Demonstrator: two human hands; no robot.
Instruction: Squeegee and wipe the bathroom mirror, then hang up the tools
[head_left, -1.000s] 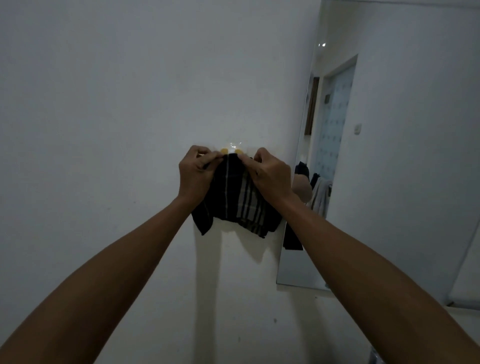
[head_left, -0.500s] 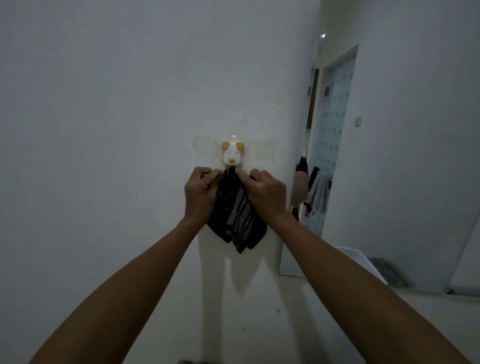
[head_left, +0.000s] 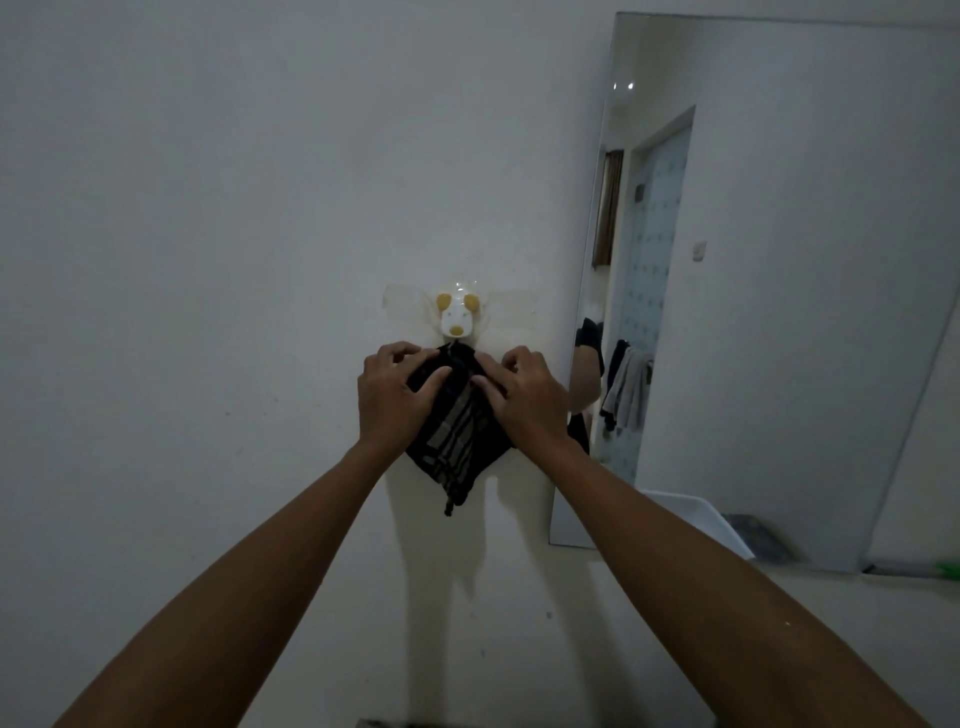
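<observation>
Dark plaid cloth (head_left: 453, 426) hangs by its top corner from a white hook (head_left: 456, 317) shaped like a small dog's head with yellow ears, stuck to the wall (head_left: 208, 260) under clear tape. We have both our hands on that cloth, one on each side, just below the hook. Our left hand (head_left: 396, 396) lies flat with its fingers spread and slightly bent, the thumb pressing on the fabric; our right hand (head_left: 524, 396) does the same from the other side, its fingers curled over the cloth's edge. Neither hand is closed into a fist; whether they pinch the cloth or only press it to the wall, we cannot tell. The cloth's lower corner tapers to a point below our wrists. Just to the right, the mirror (head_left: 779, 312) is mounted on the same wall, reflecting a doorway and hanging towels.
</observation>
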